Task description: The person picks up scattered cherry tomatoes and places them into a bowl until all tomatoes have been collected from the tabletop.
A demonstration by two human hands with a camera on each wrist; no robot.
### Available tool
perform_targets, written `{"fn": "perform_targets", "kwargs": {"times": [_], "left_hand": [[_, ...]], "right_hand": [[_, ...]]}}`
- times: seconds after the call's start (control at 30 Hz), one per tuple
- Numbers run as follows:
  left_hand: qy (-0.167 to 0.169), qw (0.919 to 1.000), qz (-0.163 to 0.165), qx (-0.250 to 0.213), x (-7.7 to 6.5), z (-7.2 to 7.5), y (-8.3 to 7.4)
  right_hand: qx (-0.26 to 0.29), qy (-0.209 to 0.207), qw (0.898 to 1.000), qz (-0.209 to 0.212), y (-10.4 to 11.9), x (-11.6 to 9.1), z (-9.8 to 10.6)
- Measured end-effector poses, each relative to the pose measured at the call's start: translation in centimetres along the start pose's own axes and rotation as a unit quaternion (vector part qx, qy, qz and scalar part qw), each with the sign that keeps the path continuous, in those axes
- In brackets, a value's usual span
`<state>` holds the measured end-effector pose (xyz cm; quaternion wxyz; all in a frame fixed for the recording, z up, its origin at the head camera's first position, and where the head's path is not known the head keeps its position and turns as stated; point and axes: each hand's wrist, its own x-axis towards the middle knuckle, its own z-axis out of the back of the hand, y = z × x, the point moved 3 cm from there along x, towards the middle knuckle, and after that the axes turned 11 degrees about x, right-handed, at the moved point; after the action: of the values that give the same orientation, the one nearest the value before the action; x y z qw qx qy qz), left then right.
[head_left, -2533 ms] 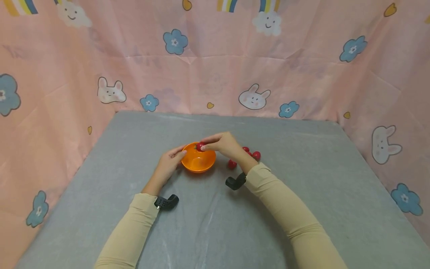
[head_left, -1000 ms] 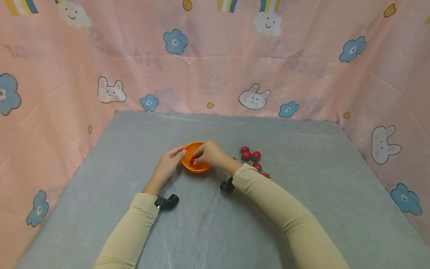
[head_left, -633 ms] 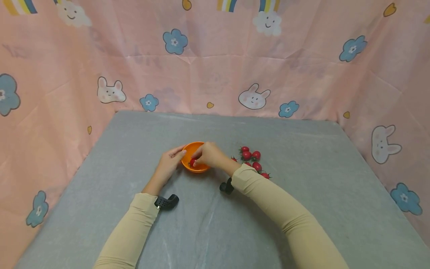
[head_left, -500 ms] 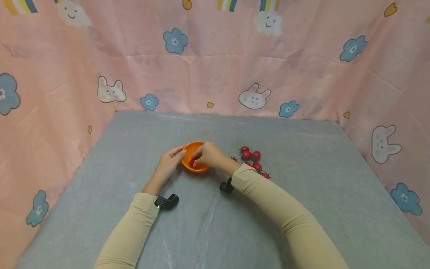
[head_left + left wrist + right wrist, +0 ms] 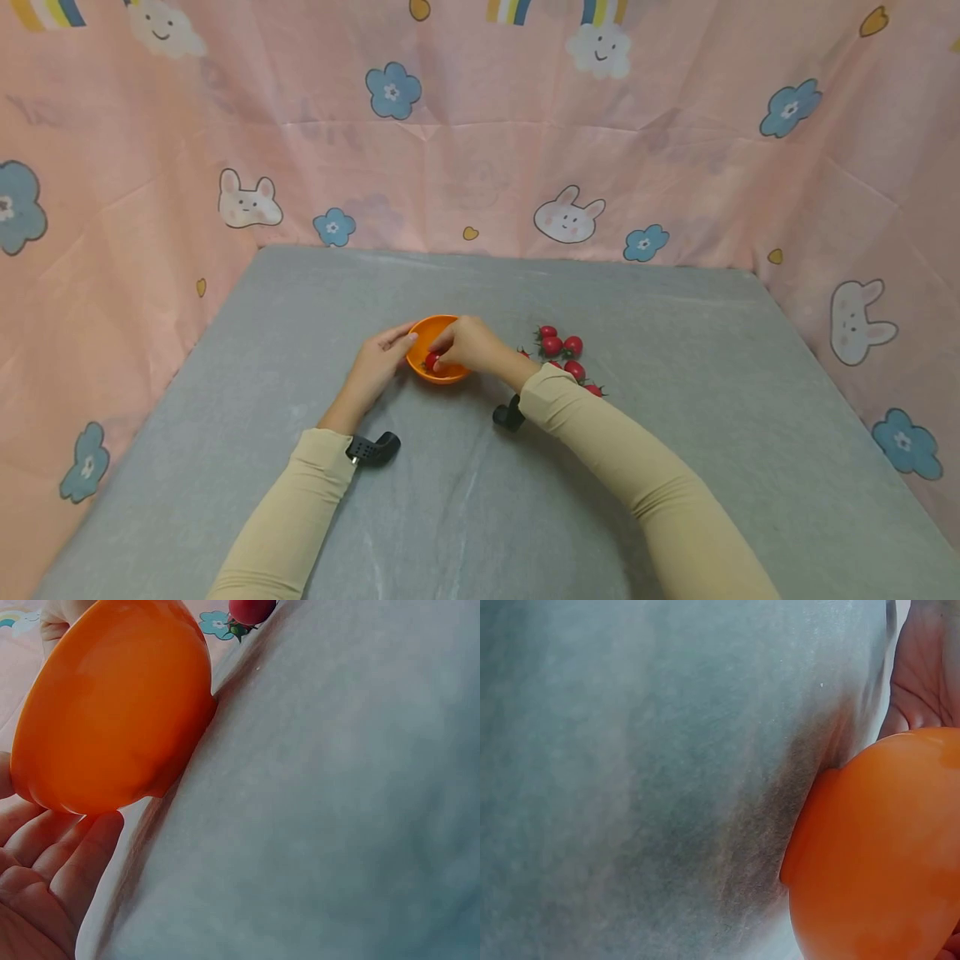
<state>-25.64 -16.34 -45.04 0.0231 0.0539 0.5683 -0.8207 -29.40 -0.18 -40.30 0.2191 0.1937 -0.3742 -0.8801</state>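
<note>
My left hand [image 5: 377,368] holds the orange bowl [image 5: 442,379] at its left side, thumb over the rim and fingers against the outer wall. In the left wrist view those fingers [image 5: 82,862] lie under the curve of the bowl. My right hand [image 5: 474,343] reaches in over the bowl's right rim and pinches a small red tomato [image 5: 432,361] with a green stem, low inside the bowl. The right hand covers part of the bowl's interior. From the right wrist view, the bowl's outer wall [image 5: 877,862] shows, with the tomato hidden.
Several more small red tomatoes [image 5: 551,346] with green stems lie on the grey tabletop [image 5: 675,350] right of the bowl, some partly behind the right forearm. A pink patterned cloth [image 5: 465,158] hangs behind and along both sides. Each wrist wears a black camera [image 5: 375,450].
My right hand has lowered the tomato from above the bowl's far rim down into the bowl, and has stayed nearly still there over the last second. The left hand keeps its place.
</note>
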Motion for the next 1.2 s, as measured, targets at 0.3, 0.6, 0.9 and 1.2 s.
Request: {"fn": "perform_targets", "kwargs": {"times": [0.3,0.6,0.9,1.2], "left_hand": [[-0.003,1.0,0.003,0.007,0.0,0.0,0.1],[-0.004,1.0,0.002,0.003,0.0,0.0,0.1],[0.0,0.9999,0.006,0.01,0.0,0.0,-0.1],[-0.007,0.9999,0.011,0.001,0.2,0.0,0.2]], "right_hand": [[0.015,0.007,1.0,-0.007,-0.1,0.0,0.1],[0.037,0.004,0.999,-0.018,-0.1,0.1,0.3],[0.143,-0.059,0.986,-0.063,-0.7,-0.5,1.4],[0.197,-0.1,0.972,-0.078,-1.6,-1.5,2.7]]}}
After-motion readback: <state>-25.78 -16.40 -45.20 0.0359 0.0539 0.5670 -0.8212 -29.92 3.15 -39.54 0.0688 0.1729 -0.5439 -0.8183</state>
